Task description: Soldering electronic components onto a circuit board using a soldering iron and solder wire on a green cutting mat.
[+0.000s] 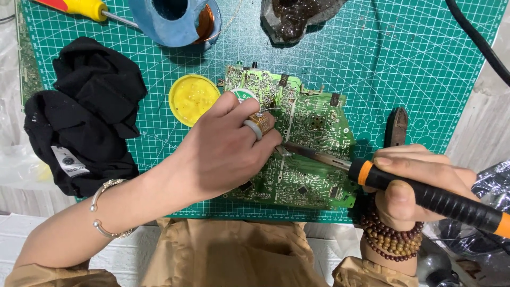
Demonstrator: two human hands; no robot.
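Black cloth [79,114] lay at the mat's left, beside a yellow tin [193,99] of yellowish flux paste. Left hand [226,151] pinched a solder spool [243,95] over the green circuit board [313,154] mid-mat. Right hand [419,183], grip wrapped round the soldering iron [425,194], risked burning those close fingers if the tip slipped.
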